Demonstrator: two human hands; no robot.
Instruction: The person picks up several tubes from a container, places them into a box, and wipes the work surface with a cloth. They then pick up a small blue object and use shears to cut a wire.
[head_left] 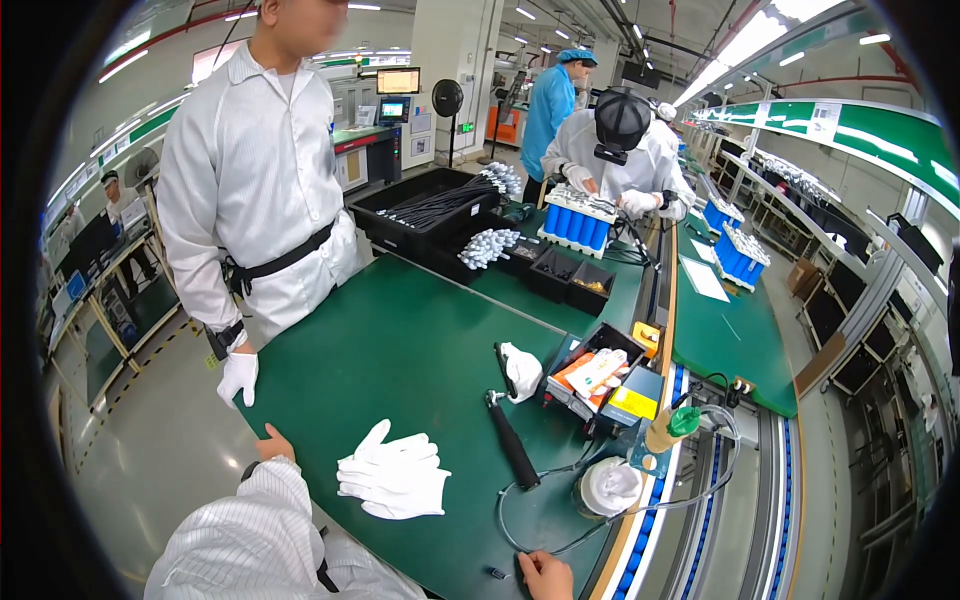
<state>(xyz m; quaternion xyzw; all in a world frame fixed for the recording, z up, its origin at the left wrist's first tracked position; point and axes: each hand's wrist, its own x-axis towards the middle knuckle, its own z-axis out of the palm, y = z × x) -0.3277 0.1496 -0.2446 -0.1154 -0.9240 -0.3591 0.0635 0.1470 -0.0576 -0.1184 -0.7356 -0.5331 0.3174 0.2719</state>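
Note:
My left hand (276, 445) rests at the table's left edge, one digit stretched out and the others partly hidden; it holds nothing I can see. Low in the picture, my right hand (547, 577) touches the tabletop near a looped grey cable, fingers loosely bent and apart. Beside it lies a small dark cylindrical piece (497, 572). A pair of white gloves (393, 470) lies flat between my hands. Farther off are a black, rod-shaped handheld driver (514, 440) and a crumpled white cloth or glove (521, 371).
The green table (330, 350) carries a black bin with packets (597, 380), a green-capped bottle (672, 428) and a round container (608, 487). Black trays (425, 200) hold cables. A person (270, 150) stands at left; another works by blue cell packs (577, 222). A conveyor runs along the right.

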